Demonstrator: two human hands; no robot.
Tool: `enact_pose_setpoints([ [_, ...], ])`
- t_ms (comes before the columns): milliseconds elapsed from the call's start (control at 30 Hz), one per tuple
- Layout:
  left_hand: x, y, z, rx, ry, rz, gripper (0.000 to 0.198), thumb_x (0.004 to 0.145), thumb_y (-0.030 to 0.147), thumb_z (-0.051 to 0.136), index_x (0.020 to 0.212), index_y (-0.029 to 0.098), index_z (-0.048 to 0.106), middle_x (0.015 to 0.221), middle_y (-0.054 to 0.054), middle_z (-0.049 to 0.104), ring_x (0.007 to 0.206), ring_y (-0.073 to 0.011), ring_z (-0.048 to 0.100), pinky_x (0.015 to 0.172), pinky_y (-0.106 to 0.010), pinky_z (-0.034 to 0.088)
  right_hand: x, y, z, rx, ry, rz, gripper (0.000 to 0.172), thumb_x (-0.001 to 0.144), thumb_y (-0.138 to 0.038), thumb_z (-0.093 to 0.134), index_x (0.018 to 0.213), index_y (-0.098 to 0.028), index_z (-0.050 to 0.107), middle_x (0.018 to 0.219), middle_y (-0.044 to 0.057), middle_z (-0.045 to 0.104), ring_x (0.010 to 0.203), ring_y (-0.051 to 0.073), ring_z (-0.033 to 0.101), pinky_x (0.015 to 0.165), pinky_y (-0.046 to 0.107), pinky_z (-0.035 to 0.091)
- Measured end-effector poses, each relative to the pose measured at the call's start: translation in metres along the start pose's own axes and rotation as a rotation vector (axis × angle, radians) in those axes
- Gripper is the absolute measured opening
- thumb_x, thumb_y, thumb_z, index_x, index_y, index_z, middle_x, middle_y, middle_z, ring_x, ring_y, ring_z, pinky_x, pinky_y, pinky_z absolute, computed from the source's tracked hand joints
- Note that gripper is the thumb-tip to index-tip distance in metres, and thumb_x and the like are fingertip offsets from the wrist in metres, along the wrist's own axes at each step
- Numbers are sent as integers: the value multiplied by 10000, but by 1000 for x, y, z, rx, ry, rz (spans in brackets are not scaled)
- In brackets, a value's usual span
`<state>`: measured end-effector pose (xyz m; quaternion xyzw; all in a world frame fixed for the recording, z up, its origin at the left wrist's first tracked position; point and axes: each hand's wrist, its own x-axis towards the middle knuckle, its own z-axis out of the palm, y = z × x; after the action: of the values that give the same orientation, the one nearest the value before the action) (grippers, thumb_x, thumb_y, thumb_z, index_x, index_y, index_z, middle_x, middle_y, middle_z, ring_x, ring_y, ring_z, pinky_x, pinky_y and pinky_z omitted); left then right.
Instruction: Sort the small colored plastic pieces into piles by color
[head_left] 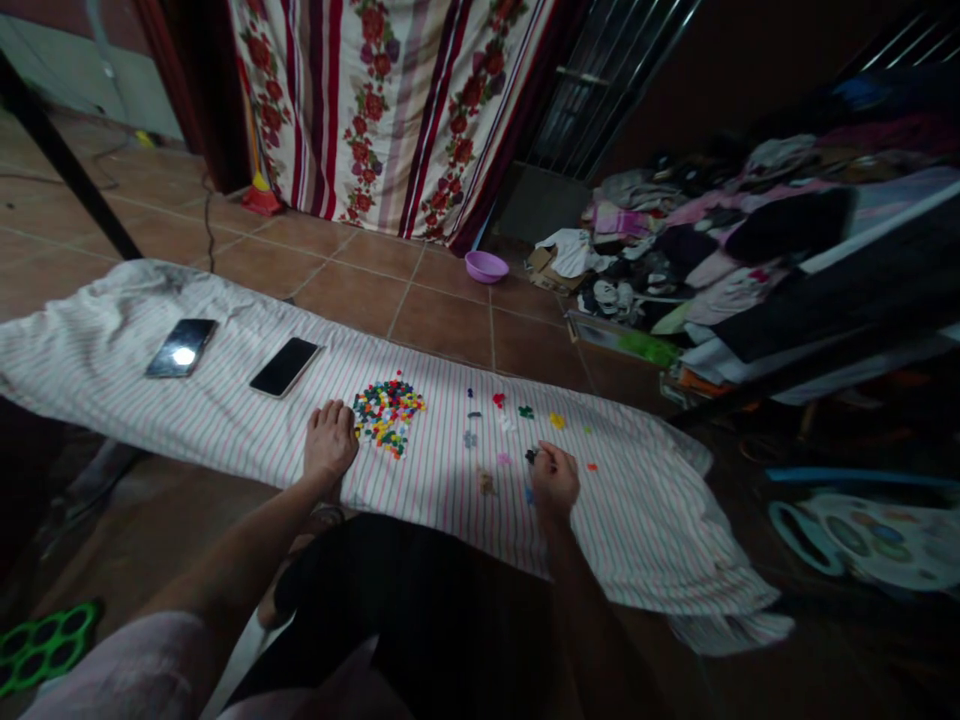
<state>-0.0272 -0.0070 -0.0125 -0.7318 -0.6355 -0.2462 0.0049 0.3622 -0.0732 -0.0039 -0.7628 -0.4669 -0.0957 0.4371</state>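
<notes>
Right hand fingertips pinched on dark bead, low over cloth among small colour clusters. Left hand fingers curled together, touching pile edge; grip unclear. Judgement: keep pinch light, land bead clear of neighbours.

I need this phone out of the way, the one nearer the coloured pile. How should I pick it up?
I'd pinch the phone by its two long edges from above with the left hand, nearest it; it lies flat, screen up, on the cloth, so only thin edges offer grip.
</notes>
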Motion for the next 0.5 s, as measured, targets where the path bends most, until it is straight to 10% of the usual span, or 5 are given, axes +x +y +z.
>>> enact_pose_setpoints([
  [267,0,1,0,12,-1,-1,337,934,268,352,1125,146,602,1318,-178,604,1304,-313,490,1110,-498,329,-56,-131,62,360,-562,-280,298,931,-269,451,1038,-197,720,924,68,667,815,174,635,770,291,531],
  [500,0,-1,4,16,19,10,330,940,259,349,1108,136,605,1297,-184,618,1288,-311,508,1100,-495,339,-86,-204,99,175,-859,-481,304,959,-186,487,1159,-262,703,1065,48,651,1032,164,603,936,265,482],
])
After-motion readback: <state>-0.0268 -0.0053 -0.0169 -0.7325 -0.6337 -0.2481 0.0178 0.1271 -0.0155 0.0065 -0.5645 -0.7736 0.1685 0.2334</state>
